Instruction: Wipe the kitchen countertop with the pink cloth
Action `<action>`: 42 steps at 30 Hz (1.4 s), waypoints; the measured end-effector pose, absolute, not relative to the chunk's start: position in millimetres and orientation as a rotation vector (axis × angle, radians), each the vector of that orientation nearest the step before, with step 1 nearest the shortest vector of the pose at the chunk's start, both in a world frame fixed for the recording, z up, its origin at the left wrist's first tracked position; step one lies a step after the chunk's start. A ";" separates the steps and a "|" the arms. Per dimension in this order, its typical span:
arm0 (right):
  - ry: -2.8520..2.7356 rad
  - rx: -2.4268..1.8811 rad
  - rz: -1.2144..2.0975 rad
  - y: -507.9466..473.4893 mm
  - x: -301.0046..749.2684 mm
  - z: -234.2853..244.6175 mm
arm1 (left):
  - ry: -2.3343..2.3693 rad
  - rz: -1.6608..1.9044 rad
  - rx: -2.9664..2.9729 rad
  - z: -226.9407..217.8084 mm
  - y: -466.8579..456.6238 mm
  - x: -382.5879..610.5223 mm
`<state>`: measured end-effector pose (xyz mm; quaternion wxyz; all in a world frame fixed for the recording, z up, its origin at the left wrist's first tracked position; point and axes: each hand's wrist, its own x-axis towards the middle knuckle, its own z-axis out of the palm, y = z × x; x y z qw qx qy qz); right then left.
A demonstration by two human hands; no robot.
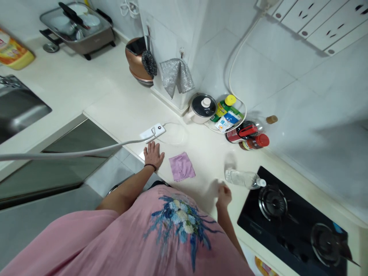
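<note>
My left hand (153, 154) lies flat with fingers spread on the white counter (120, 111), just left of a pink cloth (181, 166) and just below a white power strip (152, 132). My right hand (223, 194) is curled closed at the counter's front edge. It is near a clear plastic bottle (243, 179) that lies on its side beside the black gas hob (293, 222). Nothing can be made out inside the right hand.
Against the tiled wall stand a small white pot with a black lid (202, 108), several sauce bottles (247, 136) and a carton. A grey rag (176, 76) and a scourer hang on the pillar. A sink (17, 107), an electric skillet (77, 28) and a copper pot (138, 57) are farther left.
</note>
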<state>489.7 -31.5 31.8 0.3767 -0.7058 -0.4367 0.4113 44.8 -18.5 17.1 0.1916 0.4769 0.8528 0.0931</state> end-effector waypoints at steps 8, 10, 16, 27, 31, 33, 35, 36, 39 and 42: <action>-2.625 -1.329 0.830 -14.3 307.2 24.0 | 2.408 0.258 1.371 16.5 -20.2 44.1; -2.848 -1.257 0.765 6.4 292.3 25.2 | 2.409 0.257 1.384 15.8 -20.9 44.1; -2.566 -2.014 0.460 83.7 369.1 20.3 | 2.423 0.265 1.395 13.6 -21.3 44.5; -2.184 -2.508 0.404 191.1 415.3 19.8 | 2.426 0.255 1.392 11.5 -22.1 46.1; -2.050 -2.517 0.466 227.7 364.9 22.9 | 2.435 0.256 1.394 9.5 -22.5 46.4; -2.069 -2.479 0.522 243.4 337.9 26.6 | 2.438 0.254 1.395 8.6 -22.3 46.3; -2.159 -2.424 0.550 251.1 310.7 29.8 | 2.443 0.252 1.396 8.0 -22.2 46.1; -2.219 -2.387 0.554 250.8 297.2 31.0 | 2.444 0.252 1.398 7.9 -22.2 46.0; -2.454 -2.210 0.560 234.2 258.0 31.9 | 2.442 0.257 1.408 8.2 -22.6 46.0; -2.735 -1.947 0.527 209.6 223.9 31.3 | 2.444 0.263 1.413 9.4 -23.1 46.1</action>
